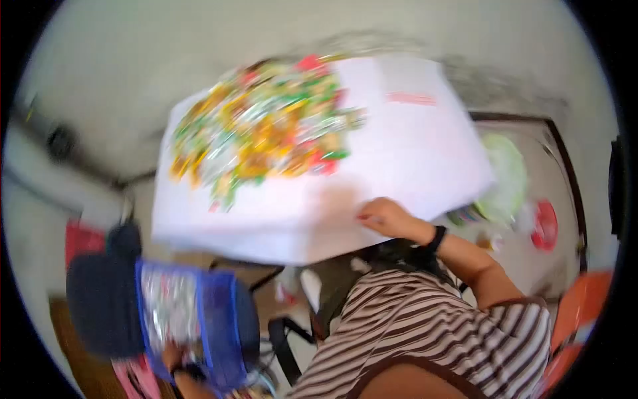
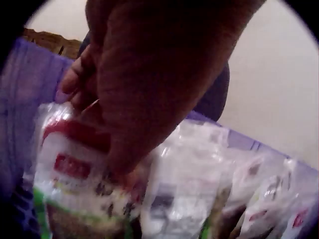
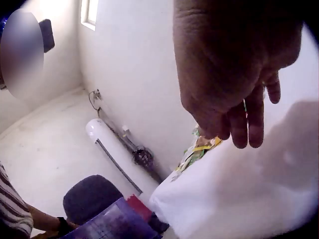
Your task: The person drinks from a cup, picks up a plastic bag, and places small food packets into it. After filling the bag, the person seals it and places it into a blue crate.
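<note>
My left hand reaches into a blue-purple basket that sits on a dark chair to the left. In the left wrist view its fingers and thumb pinch a clear plastic packet with a red-and-white label and green edging. More packets lie beside it in the basket. Over the near edge of the white-covered table, my right hand holds nothing, its fingers hanging loosely. Beyond it, a heap of colourful packets in yellow, green and red covers the table's left part.
A light green bag and a red container stand right of the table. An orange chair is at the lower right. The dark chair back rises beside the basket, and a wall runs behind the table.
</note>
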Available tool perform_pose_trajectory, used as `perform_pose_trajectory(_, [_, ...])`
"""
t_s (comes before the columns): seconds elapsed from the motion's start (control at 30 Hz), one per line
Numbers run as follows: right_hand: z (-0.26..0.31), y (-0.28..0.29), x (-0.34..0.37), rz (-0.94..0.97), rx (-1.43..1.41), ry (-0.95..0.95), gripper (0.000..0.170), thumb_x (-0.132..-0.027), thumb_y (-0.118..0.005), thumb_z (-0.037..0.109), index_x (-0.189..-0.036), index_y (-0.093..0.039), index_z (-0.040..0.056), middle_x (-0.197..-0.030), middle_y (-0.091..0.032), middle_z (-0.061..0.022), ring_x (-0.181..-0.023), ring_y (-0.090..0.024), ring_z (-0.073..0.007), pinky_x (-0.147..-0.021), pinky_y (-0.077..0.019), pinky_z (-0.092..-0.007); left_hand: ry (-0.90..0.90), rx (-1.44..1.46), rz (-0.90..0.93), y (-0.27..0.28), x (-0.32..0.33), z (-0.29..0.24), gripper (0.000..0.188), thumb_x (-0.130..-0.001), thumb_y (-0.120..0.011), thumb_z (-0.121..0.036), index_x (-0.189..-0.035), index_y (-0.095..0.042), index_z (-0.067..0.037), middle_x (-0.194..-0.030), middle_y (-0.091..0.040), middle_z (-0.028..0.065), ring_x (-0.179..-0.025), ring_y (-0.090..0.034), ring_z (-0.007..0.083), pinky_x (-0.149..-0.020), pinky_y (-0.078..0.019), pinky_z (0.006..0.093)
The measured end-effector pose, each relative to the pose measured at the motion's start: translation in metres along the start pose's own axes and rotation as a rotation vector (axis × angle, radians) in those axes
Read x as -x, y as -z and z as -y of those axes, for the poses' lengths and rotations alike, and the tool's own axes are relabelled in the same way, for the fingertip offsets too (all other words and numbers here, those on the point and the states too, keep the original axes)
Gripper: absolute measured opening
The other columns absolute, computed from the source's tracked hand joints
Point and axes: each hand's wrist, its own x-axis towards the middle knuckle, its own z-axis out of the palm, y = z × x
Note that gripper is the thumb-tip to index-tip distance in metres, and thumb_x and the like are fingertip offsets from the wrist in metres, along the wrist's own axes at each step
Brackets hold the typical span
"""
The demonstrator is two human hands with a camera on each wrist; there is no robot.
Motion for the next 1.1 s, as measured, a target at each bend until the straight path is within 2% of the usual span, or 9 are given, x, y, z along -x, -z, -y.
perform_pose_trajectory(0.1, [-0.015,0.03,0.012,-0.062,0.011,-0.226,0.018,-0.08,-0.062,0.019,-0.088,-0.064,0.0026,-0.082,-0.063,-0.0152,-0.074,-0.06,-0.033,-0.067,-0.0478,-0.0412,-0.089,-0.027,-0.161,0.017,-0.013,0.051,0.065,-0.08,-0.062,-0.04,-0.128,-0.039,-0.003,-0.115,-0.059,0.0217,-0.1,-0.058,0.0334,-0.082,-0.0462,0.0415])
perform_pose_trajectory(0.17, [-0.037,0.053,0.016,-0.155,0.049,-0.396,0.02,-0.082,-0.063,0.019,-0.095,-0.064,0.0039,-0.084,-0.065,-0.0109,-0.071,-0.061,-0.0233,-0.065,-0.0485,-0.0334,-0.147,-0.003,-0.321,0.042,-0.02,0.042,0.054,-0.081,-0.062,-0.037,-0.116,-0.056,0.003,-0.116,-0.058,0.023,-0.103,-0.057,0.0322,-0.085,-0.0442,0.0391])
perform_pose_trajectory(0.2, [-0.067,0.058,0.02,-0.255,0.031,-0.435,0.021,-0.081,-0.063,0.017,-0.097,-0.064,0.0037,-0.085,-0.065,-0.0098,-0.07,-0.061,-0.0193,-0.063,-0.0484,-0.0298,0.203,-0.273,-0.233,0.061,-0.03,0.023,0.06,-0.078,-0.062,-0.046,-0.126,-0.053,-0.011,-0.113,-0.061,0.0212,-0.107,-0.058,0.0295,-0.092,-0.0423,0.035])
perform_pose_trajectory(0.23, [-0.081,0.076,0.017,-0.306,0.102,-0.457,0.019,-0.081,-0.063,0.017,-0.095,-0.065,0.0045,-0.085,-0.066,-0.0094,-0.07,-0.06,-0.018,-0.065,-0.0484,-0.0293,0.198,-0.28,-0.242,0.076,-0.031,-0.004,0.06,-0.078,-0.062,-0.046,-0.126,-0.053,-0.011,-0.113,-0.061,0.0212,-0.107,-0.058,0.0295,-0.092,-0.0423,0.035])
perform_pose_trajectory(0.37, [-0.165,0.146,-0.007,-0.582,0.351,-0.485,0.017,-0.08,-0.06,0.02,-0.089,-0.066,0.0058,-0.077,-0.061,-0.0146,-0.069,-0.059,-0.0294,-0.065,-0.0477,-0.0373,-0.677,0.684,-0.638,0.091,-0.043,-0.132,0.025,-0.094,-0.047,-0.015,-0.111,-0.054,0.002,-0.101,-0.059,0.0116,-0.089,-0.06,0.0195,-0.077,-0.0483,0.0299])
perform_pose_trajectory(0.43, [-0.19,0.177,-0.024,-0.553,0.397,-0.585,0.017,-0.08,-0.06,0.019,-0.09,-0.066,0.0063,-0.079,-0.061,-0.0139,-0.073,-0.059,-0.03,-0.069,-0.0476,-0.038,-0.868,0.874,-0.633,0.08,-0.013,-0.234,0.021,-0.092,-0.048,-0.005,-0.108,-0.057,0.004,-0.093,-0.063,0.0102,-0.081,-0.061,0.0182,-0.072,-0.0508,0.0281])
perform_pose_trajectory(0.73, [-0.292,0.193,-0.038,-0.692,0.625,-0.76,0.019,-0.079,-0.057,0.015,-0.094,-0.068,0.0107,-0.099,-0.059,-0.0108,-0.099,-0.052,-0.0284,-0.081,-0.0462,-0.0405,-1.264,0.988,0.038,-0.005,0.087,-0.527,0.019,-0.092,-0.051,-0.011,-0.103,-0.061,-0.001,-0.087,-0.064,0.0053,-0.08,-0.059,0.0122,-0.072,-0.047,0.0252])
perform_pose_trajectory(0.83, [-0.304,0.194,-0.037,-0.569,0.695,-0.805,0.017,-0.078,-0.057,0.014,-0.091,-0.068,0.0107,-0.093,-0.059,-0.0096,-0.095,-0.053,-0.0268,-0.078,-0.046,-0.0403,-1.234,1.02,0.251,-0.025,0.105,-0.554,0.017,-0.09,-0.053,-0.005,-0.103,-0.061,0.001,-0.092,-0.065,0.0076,-0.085,-0.061,0.0128,-0.077,-0.0476,0.0244])
perform_pose_trajectory(1.1, [-0.294,0.21,-0.028,-0.627,0.593,-0.582,0.01,-0.075,-0.057,0.012,-0.072,-0.067,0.0082,-0.078,-0.06,-0.0088,-0.084,-0.055,-0.0282,-0.071,-0.0465,-0.0386,-1.12,1.032,0.335,-0.049,0.085,-0.551,0.019,-0.092,-0.051,-0.009,-0.105,-0.059,0.002,-0.091,-0.064,0.0075,-0.084,-0.06,0.0141,-0.078,-0.0475,0.0263])
